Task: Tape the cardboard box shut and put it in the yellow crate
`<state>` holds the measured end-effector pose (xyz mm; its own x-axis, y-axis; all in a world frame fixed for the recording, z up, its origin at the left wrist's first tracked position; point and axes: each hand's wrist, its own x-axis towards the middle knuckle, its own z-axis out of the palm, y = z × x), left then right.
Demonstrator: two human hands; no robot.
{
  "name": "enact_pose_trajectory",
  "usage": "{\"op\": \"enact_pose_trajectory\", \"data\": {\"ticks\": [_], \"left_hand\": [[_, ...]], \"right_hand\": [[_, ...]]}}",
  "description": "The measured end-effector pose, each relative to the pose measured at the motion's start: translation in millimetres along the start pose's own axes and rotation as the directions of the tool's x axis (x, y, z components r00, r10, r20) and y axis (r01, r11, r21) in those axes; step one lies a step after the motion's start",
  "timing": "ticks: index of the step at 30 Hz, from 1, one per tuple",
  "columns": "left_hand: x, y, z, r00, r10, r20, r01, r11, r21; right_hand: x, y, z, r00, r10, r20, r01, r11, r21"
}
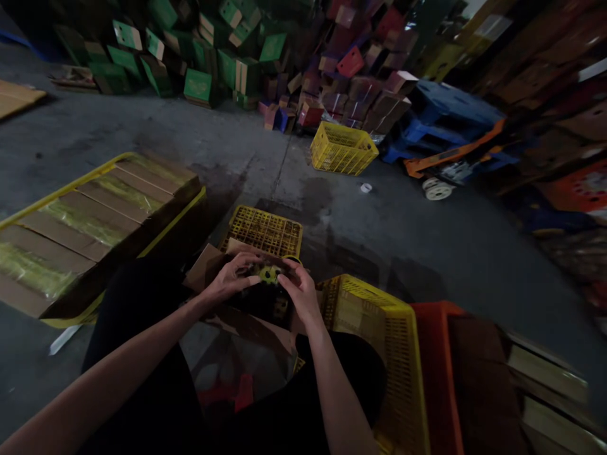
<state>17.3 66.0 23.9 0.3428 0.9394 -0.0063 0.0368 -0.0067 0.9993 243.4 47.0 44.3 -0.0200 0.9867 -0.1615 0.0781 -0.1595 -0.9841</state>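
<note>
Over an open cardboard box [256, 327] at my knees, a small yellow-green piece [269, 274] with a dark middle sits between my two hands. My left hand [234, 275] is curled at its left side, thumb pointing inward against it. From the other side my right hand [301, 289] closes on it, thumb tip at its edge. Dim light hides its exact kind. Inside the box, below the hands, the contents are dark, with a few pale marks showing. The box's flaps stand folded outward, and the far one lies behind my fingers.
A yellow crate [265, 229] lies just beyond the box. Taped cartons [102, 208] fill a yellow-rimmed holder on the left. Another yellow crate [412, 354] and a red crate [455, 379] stand on the right. Farther off are a pallet jack [455, 151], blue pallets [455, 107] and piled green boxes [198, 85].
</note>
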Motion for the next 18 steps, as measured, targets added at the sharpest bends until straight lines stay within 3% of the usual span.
{"op": "enact_pose_trajectory", "data": {"ticks": [4, 9, 14, 18], "left_hand": [[3.6, -7.9, 0.9, 0.993, -0.034, -0.11, 0.028, 0.998, -0.056], [7.1, -13.4, -1.7, 0.995, -0.093, -0.037, 0.086, 0.982, -0.171], [3.9, -4.2, -3.6, 0.997, -0.074, -0.023, 0.071, 0.987, -0.141], [5.3, -9.3, -6.5, 0.996, -0.085, 0.002, 0.085, 0.989, -0.117]], "right_hand": [[0.2, -1.6, 0.7, 1.0, -0.029, 0.001, 0.029, 0.999, 0.036], [0.3, -3.7, 1.0, 1.0, -0.007, 0.019, 0.006, 0.998, 0.055], [0.3, -2.8, 3.2, 0.996, 0.041, 0.079, -0.046, 0.996, 0.071], [0.5, 0.8, -2.0, 0.997, 0.044, 0.067, -0.042, 0.999, -0.023]]}}
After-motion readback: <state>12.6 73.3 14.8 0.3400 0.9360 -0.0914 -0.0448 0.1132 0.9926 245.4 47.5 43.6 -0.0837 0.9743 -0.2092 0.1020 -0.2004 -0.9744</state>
